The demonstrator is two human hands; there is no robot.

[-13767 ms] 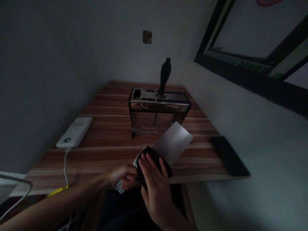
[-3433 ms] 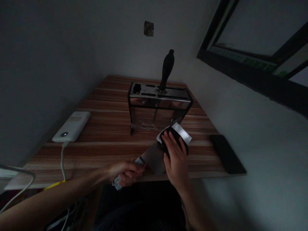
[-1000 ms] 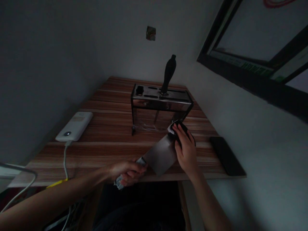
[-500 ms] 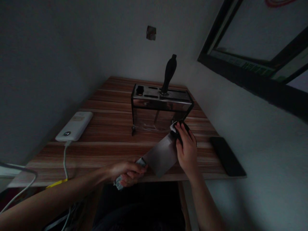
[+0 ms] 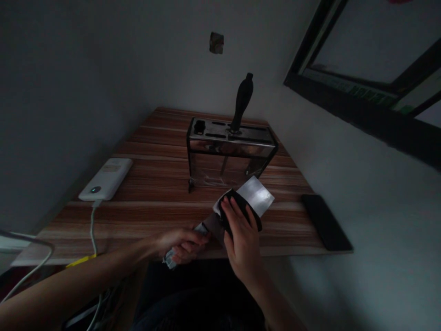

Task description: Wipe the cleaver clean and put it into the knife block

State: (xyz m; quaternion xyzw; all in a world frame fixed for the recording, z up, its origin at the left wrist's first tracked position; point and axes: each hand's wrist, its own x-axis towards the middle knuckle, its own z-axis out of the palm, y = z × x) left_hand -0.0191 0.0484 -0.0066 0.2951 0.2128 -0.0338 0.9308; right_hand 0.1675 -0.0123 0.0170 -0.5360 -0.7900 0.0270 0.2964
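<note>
On the striped wooden table (image 5: 144,216) a white power bank (image 5: 105,179) lies at the left with a cable (image 5: 92,230) running off the near edge, and a dark phone (image 5: 325,222) lies flat near the right edge, well apart from the hands. Toward the back stands a metal knife rack (image 5: 229,154), just beyond the tip of the cleaver (image 5: 257,196), with nothing between them. The left hand (image 5: 182,246) is curled tight around the cleaver's handle at the table's near edge, holding the broad blade slanted up and to the right. The right hand (image 5: 241,236) lies with fingers spread and only slightly bent, pressing a dark cloth (image 5: 237,209) against the middle of the blade. The rack holds one knife (image 5: 241,101), its black handle upright above a slot; its other slots look unfilled.
</note>
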